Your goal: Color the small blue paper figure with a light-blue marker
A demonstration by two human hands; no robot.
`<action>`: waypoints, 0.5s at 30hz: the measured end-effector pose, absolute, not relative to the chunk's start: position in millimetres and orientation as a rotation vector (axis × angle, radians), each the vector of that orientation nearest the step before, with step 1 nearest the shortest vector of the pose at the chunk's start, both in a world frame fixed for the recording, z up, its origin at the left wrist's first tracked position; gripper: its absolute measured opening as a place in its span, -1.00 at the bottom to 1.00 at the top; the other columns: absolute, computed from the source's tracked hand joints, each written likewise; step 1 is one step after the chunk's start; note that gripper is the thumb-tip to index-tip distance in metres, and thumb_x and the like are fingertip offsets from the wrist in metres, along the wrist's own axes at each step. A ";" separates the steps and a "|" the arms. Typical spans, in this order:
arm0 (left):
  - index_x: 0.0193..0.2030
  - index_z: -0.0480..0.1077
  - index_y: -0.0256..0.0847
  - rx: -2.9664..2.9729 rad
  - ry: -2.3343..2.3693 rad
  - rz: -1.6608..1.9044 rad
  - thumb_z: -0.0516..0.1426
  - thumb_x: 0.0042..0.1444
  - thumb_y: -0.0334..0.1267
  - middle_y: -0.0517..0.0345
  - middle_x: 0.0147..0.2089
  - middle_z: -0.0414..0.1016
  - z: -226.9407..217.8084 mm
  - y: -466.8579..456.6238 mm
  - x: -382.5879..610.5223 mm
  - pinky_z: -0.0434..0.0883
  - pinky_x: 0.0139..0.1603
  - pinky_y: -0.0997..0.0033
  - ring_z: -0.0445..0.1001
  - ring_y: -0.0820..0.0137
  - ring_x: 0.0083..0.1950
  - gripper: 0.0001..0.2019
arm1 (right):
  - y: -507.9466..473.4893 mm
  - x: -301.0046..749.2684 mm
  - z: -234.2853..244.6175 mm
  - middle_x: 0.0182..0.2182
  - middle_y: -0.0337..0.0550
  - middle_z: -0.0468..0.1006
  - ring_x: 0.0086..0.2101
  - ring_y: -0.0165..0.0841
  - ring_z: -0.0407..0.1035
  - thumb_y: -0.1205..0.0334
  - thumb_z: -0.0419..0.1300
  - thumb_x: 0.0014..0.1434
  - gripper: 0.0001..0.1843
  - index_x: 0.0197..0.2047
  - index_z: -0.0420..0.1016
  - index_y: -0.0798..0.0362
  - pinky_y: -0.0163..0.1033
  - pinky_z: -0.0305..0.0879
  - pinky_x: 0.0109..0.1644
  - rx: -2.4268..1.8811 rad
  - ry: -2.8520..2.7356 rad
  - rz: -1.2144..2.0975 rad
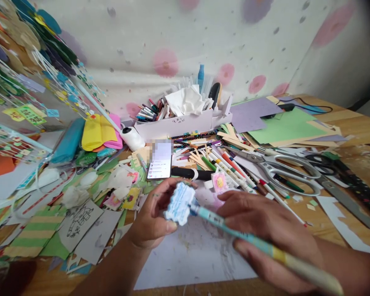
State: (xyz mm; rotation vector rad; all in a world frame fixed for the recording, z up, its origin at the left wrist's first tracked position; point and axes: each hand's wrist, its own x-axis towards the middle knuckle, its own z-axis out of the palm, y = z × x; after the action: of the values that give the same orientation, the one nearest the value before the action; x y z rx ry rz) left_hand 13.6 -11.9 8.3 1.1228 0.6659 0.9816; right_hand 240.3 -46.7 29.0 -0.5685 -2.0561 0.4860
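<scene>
A small wavy-edged piece of white paper with blue colouring (179, 204) is pinched in my left hand (156, 216), tilted toward me. My right hand (265, 230) grips a long pale blue and yellow marker pen (249, 236). The pen's tip meets the right edge of the paper piece; whether it touches cannot be made out. Under both hands lies a large pale sheet of paper (191, 263) with smudges on it. A small pink paper piece with a yellow figure (219, 181) lies just beyond my right hand.
A phone (159, 166) lies behind my left hand. Several markers (231, 164), large scissors (283, 168) and paper strips crowd the right. A white box (179, 125) with tissues and pens stands at the back. Paper scraps (111, 218) cover the left, beneath hanging paper decorations (31, 113).
</scene>
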 end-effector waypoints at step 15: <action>-0.01 0.47 -0.20 1.098 0.641 0.995 0.35 -0.32 -0.23 0.09 -0.16 0.45 6.8 -12.1 13.5 0.32 -0.33 0.54 0.33 0.40 -0.25 -0.39 | -47.4 238.4 24.7 -0.29 -0.02 0.62 -0.25 -0.30 0.54 0.35 0.14 0.17 -0.82 -0.12 0.40 0.10 -0.15 0.44 0.03 -0.542 -2.044 0.493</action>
State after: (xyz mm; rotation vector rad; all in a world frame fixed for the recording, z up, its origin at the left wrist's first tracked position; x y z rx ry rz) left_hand 13.5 -12.1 6.8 1.0982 0.6409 0.9946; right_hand 238.4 -47.4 24.7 -0.5425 -2.0439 0.4933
